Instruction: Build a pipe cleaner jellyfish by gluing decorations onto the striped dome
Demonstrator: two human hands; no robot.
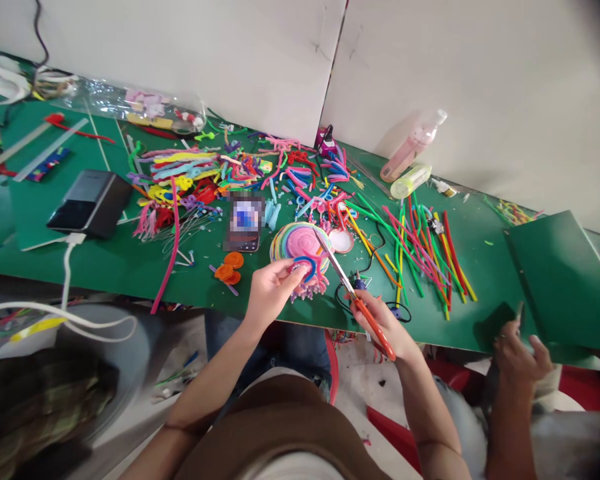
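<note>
Orange-handled scissors (356, 293), pipe-cleaner piece (307, 270), no legible writing

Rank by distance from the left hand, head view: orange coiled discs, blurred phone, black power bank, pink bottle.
From the left hand:
1. Orange coiled discs, just to its left on the green table.
2. Blurred phone, up and slightly left.
3. Black power bank, far left.
4. Pink bottle, far upper right by the wall; its gap is near the power bank's, so a loose call.
</note>
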